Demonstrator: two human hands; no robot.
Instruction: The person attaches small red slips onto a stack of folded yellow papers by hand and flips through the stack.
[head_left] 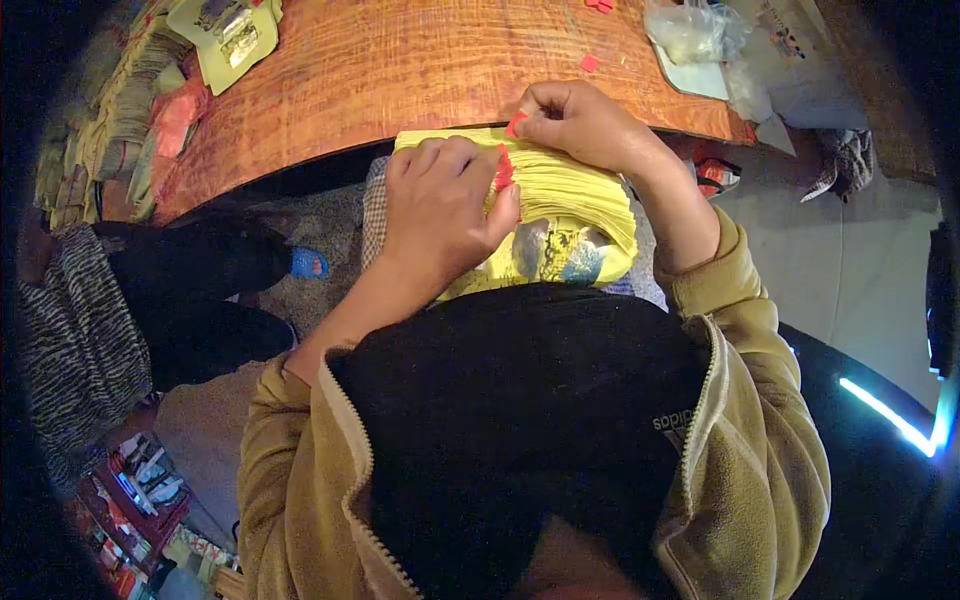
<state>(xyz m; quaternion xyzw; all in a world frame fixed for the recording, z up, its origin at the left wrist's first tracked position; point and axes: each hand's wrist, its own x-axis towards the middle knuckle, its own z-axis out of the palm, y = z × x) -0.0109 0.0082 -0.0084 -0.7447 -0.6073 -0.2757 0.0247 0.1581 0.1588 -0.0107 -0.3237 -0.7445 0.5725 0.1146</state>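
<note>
A thick stack of yellow printed sheets or bags (575, 190) rests in front of my lap, its layered edges fanned out on the right side. My left hand (440, 200) presses over the stack's left part, fingers bent on top and thumb apart, holding it. Small red pieces (505, 168) show on the stack between that thumb and the fingers. At the stack's far edge my right hand (575, 125) pinches a small red piece (516, 124) between thumb and forefinger. Dark and blue print shows on the stack's near face.
Beyond the stack is a reddish wooden table (400, 70) with a loose red piece (589, 63) on it. A yellow printed item (235, 45) lies at its left, clear plastic bags (700, 35) at its right. Another person's dark-clothed leg (200, 265) is on the left.
</note>
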